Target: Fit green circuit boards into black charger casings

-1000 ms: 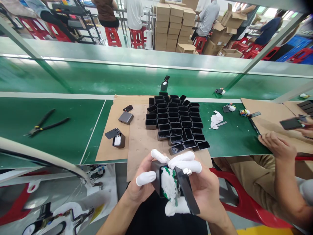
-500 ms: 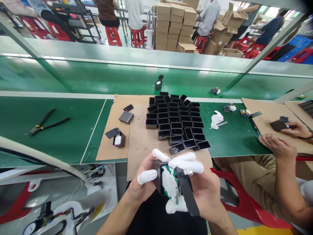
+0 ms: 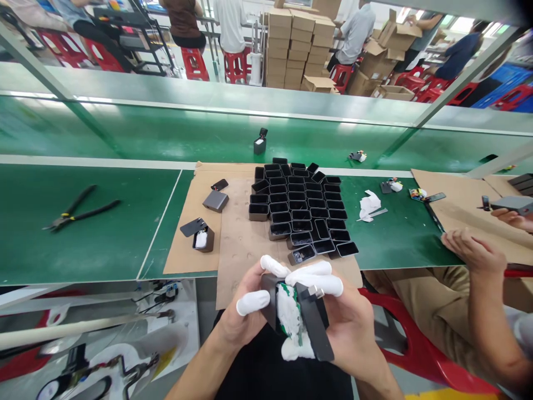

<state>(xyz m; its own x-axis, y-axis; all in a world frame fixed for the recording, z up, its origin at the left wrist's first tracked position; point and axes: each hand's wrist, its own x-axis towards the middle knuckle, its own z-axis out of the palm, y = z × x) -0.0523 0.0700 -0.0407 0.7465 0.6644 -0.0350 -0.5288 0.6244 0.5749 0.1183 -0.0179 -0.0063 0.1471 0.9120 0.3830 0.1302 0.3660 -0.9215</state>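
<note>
My left hand (image 3: 245, 311), with white finger cots on, is closed around a small black case (image 3: 271, 303) just past the table's near edge. My right hand (image 3: 347, 316), also in finger cots, grips a green circuit board (image 3: 296, 311) thickly coated with white paste. The board sits at the mouth of the case; how deep it goes in is hidden. Beside it, a black end cover (image 3: 318, 328) with a metal plug hangs tilted against my right palm. Beyond my hands stand rows of open black cases (image 3: 296, 196) on cardboard.
Cutting pliers (image 3: 79, 210) lie at left. On the cardboard (image 3: 239, 250) are a filled case (image 3: 204, 239) with its cover tilted off and a grey case (image 3: 215, 200). White paper scraps (image 3: 368, 205) lie at right. A co-worker's hand (image 3: 474, 250) rests at the right.
My hands and the case stay almost still. On the green strip behind, a case and a wired part have shifted left. The white hose at left has dropped. The co-worker now holds a grey case.
</note>
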